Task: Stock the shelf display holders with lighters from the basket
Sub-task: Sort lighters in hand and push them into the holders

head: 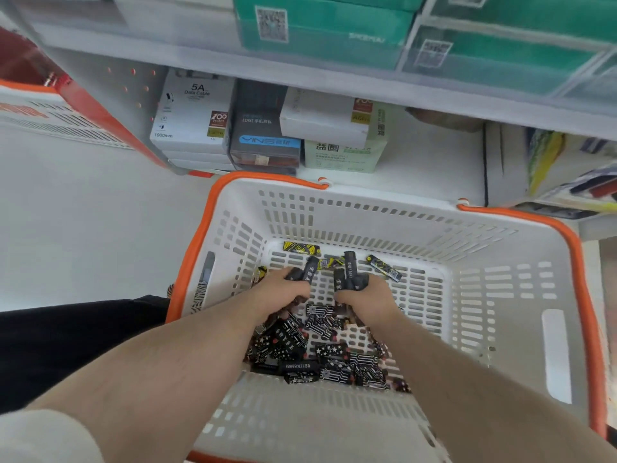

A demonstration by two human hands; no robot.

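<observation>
White shop shelves fill the top of the view, with green boxes up high. Lower down, from left to right, sit a white data cable box, a dark grey earphone box and a pale green box with a white box lying on it. No display holder can be picked out for sure.

Below stands a white basket with an orange rim. One basket, two hands. At the bottom lies a heap of black patterned lighters, too many and too jumbled to count. About three yellow-and-black lighters lie apart near the far wall.

Left hand is curled round about two black lighters that stick up past its fingers. Right hand is curled round about three, and they stick up too. Both hands are low inside the basket, right above the heap.

What could go wrong, I think: each hand holds a small bunch at once, so the grip is loose. A lighter could slide out on the way up to the shelf and fall back in, or onto the floor. Short slippery ends poking out make that more likely.
</observation>
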